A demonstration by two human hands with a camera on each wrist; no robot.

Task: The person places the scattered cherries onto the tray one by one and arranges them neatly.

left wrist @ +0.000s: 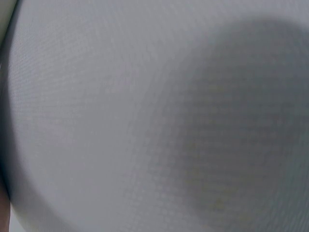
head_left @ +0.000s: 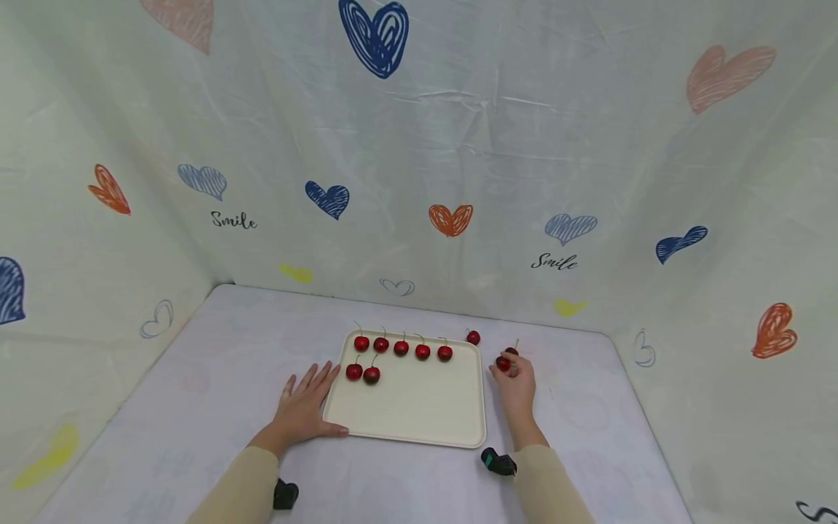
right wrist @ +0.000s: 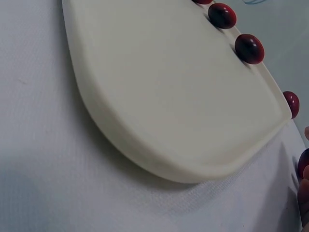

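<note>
A cream rectangular tray lies on the table with several red cherries in it. One row runs along its far edge, ending at the right with a cherry; two more, including a darker cherry, sit below at the left. My left hand rests with spread, straight fingers at the tray's left side, its thumb at the near left corner. Right of the tray, my right hand pinches a cherry, also partly visible as a cherry in the right wrist view. Another cherry shows just behind those fingers.
A loose cherry lies on the table beyond the tray's far right corner. Black wrist devices are worn near both sleeves. A white cloth with printed hearts hangs behind the table. The left wrist view shows mostly blurred pale fabric.
</note>
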